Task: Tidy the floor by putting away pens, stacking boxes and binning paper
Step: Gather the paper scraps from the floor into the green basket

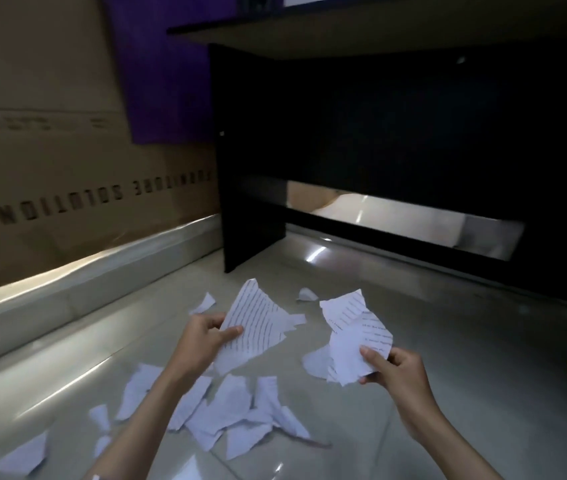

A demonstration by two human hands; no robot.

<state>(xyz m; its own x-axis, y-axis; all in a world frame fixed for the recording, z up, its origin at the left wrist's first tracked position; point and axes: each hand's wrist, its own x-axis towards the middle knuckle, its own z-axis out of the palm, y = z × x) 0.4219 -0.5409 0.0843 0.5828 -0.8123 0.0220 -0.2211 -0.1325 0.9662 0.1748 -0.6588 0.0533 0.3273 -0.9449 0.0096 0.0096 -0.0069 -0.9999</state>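
My left hand (pixel 207 336) pinches a torn sheet of lined, written paper (pixel 256 320) held above the floor. My right hand (pixel 391 370) grips a bunch of torn paper pieces (pixel 358 337), some with printed text. Both hands hover over the glossy tiled floor (pixel 465 358). Several more torn white scraps (pixel 237 407) lie scattered on the floor below and to the left of my hands, with small bits (pixel 307 294) farther off near the desk. No pens or bin show in view.
A dark desk (pixel 396 133) stands ahead with a side panel (pixel 251 188) reaching the floor and a low gap beneath its back panel. A large cardboard box (pixel 50 150) printed with upside-down lettering leans along the left wall above a pale skirting (pixel 85 282).
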